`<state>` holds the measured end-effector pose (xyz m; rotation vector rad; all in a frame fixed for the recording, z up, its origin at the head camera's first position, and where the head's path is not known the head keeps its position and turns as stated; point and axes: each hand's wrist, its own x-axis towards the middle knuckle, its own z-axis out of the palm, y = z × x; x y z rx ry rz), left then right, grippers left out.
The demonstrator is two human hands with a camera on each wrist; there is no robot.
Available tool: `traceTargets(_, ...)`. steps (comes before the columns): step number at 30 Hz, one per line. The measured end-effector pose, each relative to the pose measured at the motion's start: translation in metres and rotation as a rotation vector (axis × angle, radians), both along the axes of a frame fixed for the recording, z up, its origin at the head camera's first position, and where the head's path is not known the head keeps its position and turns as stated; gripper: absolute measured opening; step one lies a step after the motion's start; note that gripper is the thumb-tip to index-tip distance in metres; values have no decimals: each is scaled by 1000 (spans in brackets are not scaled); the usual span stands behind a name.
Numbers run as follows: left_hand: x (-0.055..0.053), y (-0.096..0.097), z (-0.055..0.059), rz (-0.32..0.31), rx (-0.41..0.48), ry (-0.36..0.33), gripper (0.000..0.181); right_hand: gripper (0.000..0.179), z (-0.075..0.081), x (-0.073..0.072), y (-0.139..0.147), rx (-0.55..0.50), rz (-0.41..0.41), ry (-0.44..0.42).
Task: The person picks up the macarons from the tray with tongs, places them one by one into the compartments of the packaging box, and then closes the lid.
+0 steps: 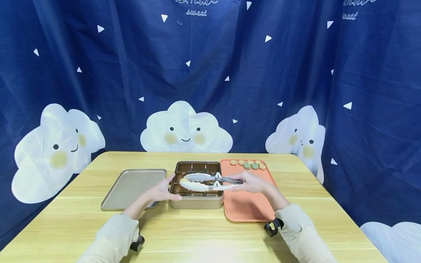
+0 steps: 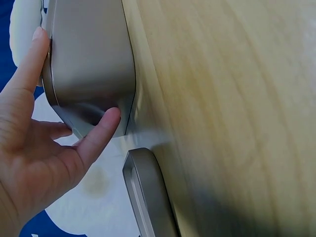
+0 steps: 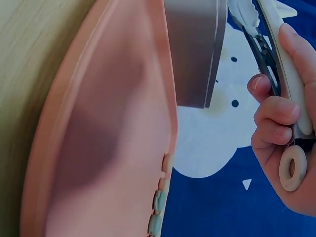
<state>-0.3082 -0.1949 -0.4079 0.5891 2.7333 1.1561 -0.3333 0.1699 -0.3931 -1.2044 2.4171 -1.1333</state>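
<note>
My right hand (image 1: 250, 182) grips a pair of tongs (image 3: 291, 64) with pale scalloped tips, held level above a metal box (image 1: 196, 204). A small tan cookie (image 1: 184, 180) shows at the tongs' tips, over the box's left side. Inside the box is a brown divided insert (image 1: 197, 168) with several compartments, partly hidden by the tongs. My left hand (image 1: 161, 190) rests on the box's front left corner, its thumb along the front rim and its fingers at the left side. The left wrist view shows fingertips of the left hand (image 2: 37, 148) touching the box's wall.
On the right, an orange tray (image 1: 246, 208) stands beside the box, with several tan and green round cookies (image 1: 246, 166) along its far edge. A flat metal lid or tray (image 1: 135, 186) lies left of the box. Behind the table (image 1: 184, 233) hangs a blue curtain (image 1: 210, 84).
</note>
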Motion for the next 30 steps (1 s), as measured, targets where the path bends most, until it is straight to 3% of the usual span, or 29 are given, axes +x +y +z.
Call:
traceTargets(6, -1, 0, 0, 2, -11, -9, 112, 49, -71, -62, 17, 68, -28, -1)
traceTargets(10, -1, 0, 0, 4, -15, -9, 113, 50, -85, -76, 20, 75, -63, -64)
traceTargets(13, 0, 0, 0, 7, -20, -4, 112, 50, -70, -61, 18, 64, -64, -48)
traceTargets(17, 0, 0, 1, -6, 0, 4, 111, 46, -13, -19, 7, 23, -4, 79)
traceTargets(20, -1, 1, 1, -31, 46, 10, 108, 42, 33, 9, 0, 29, -15, 148)
traceTargets(21, 0, 1, 1, -30, 50, 11, 108, 44, 41, 14, 1, 35, -40, 163)
traceTargets(24, -1, 1, 1, -26, 56, 17, 107, 43, 45, 13, 12, 37, -153, 144)
traceTargets(30, -1, 0, 1, -15, 59, -4, 109, 49, 19, -19, 51, -65, -310, 30)
